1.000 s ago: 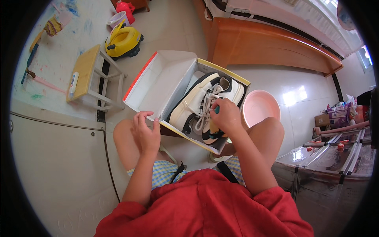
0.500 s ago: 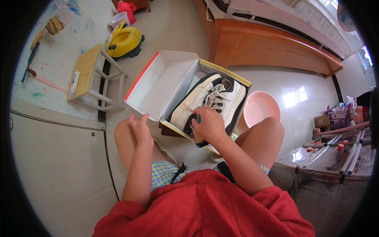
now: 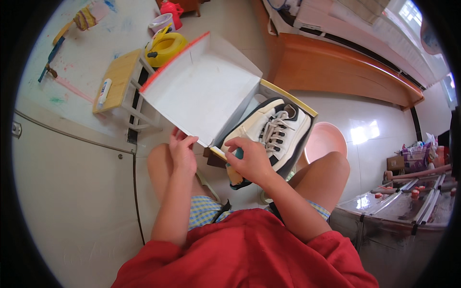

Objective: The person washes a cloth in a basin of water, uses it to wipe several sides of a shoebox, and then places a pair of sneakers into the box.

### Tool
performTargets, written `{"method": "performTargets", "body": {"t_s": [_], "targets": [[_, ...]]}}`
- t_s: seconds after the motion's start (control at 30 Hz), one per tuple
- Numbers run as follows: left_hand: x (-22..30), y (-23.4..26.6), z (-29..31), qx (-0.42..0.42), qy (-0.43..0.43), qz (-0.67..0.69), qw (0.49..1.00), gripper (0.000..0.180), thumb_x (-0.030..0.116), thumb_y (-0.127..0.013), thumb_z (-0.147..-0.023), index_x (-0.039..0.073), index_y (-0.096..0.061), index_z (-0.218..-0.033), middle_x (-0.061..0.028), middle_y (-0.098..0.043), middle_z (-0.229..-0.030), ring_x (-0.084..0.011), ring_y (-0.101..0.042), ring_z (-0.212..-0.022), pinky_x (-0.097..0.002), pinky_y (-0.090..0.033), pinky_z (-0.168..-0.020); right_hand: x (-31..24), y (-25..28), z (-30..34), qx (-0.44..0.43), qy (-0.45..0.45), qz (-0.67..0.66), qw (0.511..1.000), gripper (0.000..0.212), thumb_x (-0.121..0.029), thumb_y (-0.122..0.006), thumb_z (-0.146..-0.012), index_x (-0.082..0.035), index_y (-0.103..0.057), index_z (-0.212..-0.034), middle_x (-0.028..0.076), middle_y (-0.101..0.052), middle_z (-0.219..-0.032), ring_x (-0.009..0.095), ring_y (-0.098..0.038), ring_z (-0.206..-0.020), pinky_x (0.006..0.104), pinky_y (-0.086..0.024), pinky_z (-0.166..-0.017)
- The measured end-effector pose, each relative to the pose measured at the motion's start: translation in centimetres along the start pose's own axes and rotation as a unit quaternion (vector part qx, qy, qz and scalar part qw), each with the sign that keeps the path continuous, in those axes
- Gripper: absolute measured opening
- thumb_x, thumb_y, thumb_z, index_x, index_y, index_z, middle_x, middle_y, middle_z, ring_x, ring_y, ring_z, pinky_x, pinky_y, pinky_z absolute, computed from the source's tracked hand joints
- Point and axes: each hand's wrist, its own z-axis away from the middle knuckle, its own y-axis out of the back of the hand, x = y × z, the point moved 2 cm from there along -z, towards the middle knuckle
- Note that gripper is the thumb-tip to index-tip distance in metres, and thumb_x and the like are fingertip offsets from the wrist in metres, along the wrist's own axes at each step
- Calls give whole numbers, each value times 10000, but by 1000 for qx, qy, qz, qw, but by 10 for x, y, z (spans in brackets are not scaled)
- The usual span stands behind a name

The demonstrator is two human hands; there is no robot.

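Observation:
A shoebox with yellow rims sits between my knees, its white-lined lid with a red edge tilted up on the left. Inside lie white sneakers with black trim and pale laces. My left hand has its fingers closed at the lid's near edge, thumb on the inner side. Over the near end of the box, my right hand curls round a small tan, teal and black thing. The palm hides part of that thing, so its kind cannot be told.
A pink basin stands right of the box. On the left is a small stool with a white tube; beyond it sits a yellow ride-on toy. A wooden bed frame runs across the far right, and transparent-fronted storage boxes stand near right.
My left hand has moved up to the lid's edge, and the lid is raised higher. My right hand has shifted slightly left and off the sneaker, its fingers more loosely curved.

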Motion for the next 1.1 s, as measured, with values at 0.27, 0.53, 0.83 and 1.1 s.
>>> {"method": "performTargets", "body": {"t_s": [0.27,0.53,0.83,1.1], "targets": [[23,-7,55,-202,-259,-169,929,625,-66,-445,-550,4,-564,-1160,-113,-499,-1317,-262,-403,-1304,-362,-273,-1101,-67,42,49,76,170,-17,982,219,-159,-705,-784,-53,-675,-974,79,-675,-742,216,-643,-629,313,-505,-614],[31,-42,104,-279,-313,-326,847,443,-112,-417,-666,-4,-660,-1021,-123,-605,-1189,-257,-506,-1175,-345,-355,-1029,-6,78,111,131,-86,-76,985,471,-417,-810,-664,-56,-707,-949,134,-705,-801,308,-685,-719,392,-535,-678],[-22,-122,157,-428,-416,-503,625,358,-30,-534,-816,31,-634,-1154,-115,-599,-1178,-297,-537,-1038,-367,-434,-918,67,109,146,68,-318,22,945,692,-670,-642,-747,22,-633,-747,184,-650,-664,307,-673,-644,403,-533,-661],[-60,-127,161,-422,-408,-594,550,397,-27,-541,-807,64,-625,-1185,-101,-577,-1198,-296,-516,-1068,-392,-423,-920,128,75,109,198,-309,-176,913,588,-584,-549,-870,-3,-573,-955,186,-659,-720,320,-681,-707,399,-523,-693]]}}
